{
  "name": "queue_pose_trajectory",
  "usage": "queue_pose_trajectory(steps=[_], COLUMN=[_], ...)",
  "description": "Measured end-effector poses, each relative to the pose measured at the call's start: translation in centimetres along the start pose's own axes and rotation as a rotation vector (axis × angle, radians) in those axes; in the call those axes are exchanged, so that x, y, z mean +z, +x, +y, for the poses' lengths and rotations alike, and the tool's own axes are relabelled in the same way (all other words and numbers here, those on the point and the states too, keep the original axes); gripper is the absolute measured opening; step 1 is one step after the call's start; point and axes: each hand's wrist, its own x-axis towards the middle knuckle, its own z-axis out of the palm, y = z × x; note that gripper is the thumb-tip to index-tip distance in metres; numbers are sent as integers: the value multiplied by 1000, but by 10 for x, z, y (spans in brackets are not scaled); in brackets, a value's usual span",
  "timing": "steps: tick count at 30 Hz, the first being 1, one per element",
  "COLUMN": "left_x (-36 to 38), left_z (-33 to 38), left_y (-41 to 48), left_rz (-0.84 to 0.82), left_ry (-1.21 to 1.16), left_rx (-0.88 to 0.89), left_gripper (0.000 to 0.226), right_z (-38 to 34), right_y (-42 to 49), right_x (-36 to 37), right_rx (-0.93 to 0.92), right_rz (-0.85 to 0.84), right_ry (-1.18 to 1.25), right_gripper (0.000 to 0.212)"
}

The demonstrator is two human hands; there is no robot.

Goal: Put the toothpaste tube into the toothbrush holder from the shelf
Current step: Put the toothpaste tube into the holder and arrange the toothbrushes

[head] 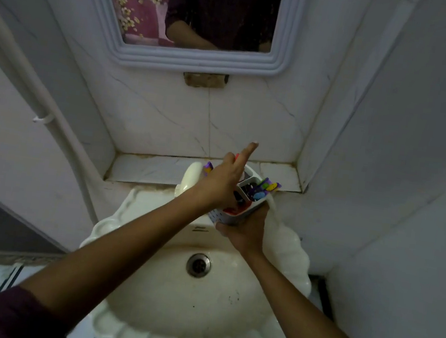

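My right hand (245, 235) grips a white perforated toothbrush holder (238, 219) from below and keeps it tilted above the back rim of the sink. Several colourful toothbrushes (266, 188) stick out of its right compartment. My left hand (221, 181) lies over the holder's left compartment with the index finger stretched out. It closes on the toothpaste tube (236, 211), whose red parts show below the palm inside the holder and at the fingers; the hand hides most of the tube.
A tiled shelf (145, 166) runs along the wall behind the cream scalloped sink (197, 313). A white rounded fixture (190, 177) stands at the sink's back. A mirror (195, 23) hangs above, and a white pipe (52, 123) runs down the left wall.
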Motion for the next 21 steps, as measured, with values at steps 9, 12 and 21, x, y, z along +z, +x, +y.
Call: queue_pose_trajectory(steps=[9,12,21], left_x=[3,-1,15], left_z=[10,10,2], left_y=[-7,-4,-4], left_rz=[399,510,311], left_ry=[264,352,74], left_rx=[279,400,-64], left_gripper=[117,118,15], right_z=[-1,1,-2], right_y=[0,0,-1], right_x=[-2,-2,-3], right_rx=[22,28,85], right_rz=[15,20,-20], right_ry=[-15,5,-77], right_gripper=[109,114,81])
